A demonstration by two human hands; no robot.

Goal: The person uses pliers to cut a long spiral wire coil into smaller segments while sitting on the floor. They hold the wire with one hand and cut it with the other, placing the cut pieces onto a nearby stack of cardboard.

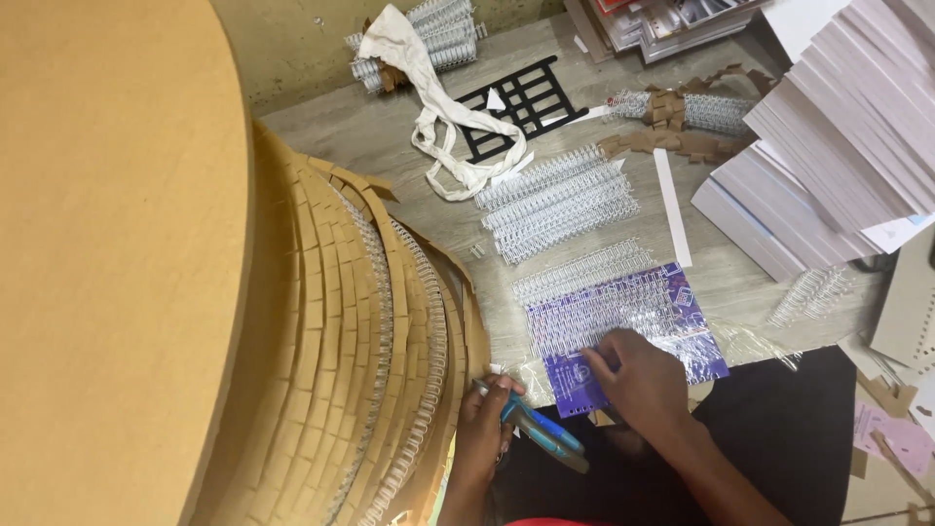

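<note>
My left hand (484,426) grips a pair of pliers with blue handles (542,432) near the table's front edge. My right hand (638,375) rests flat on a purple booklet cover (672,302) under clear plastic film, pressing its lower left part. A silver wire binding comb (594,317) lies across the cover just above my right fingers. More silver wire combs (560,202) lie in rows beyond the cover on the grey wooden table (390,146).
A big cardboard spool of binding wire (380,341) fills the left, next to a tan round surface (107,244). Stacks of white paper (838,146) stand at the right. A white cloth strap (429,88), a black plastic grid (521,102) and cardboard scraps (672,141) lie at the back.
</note>
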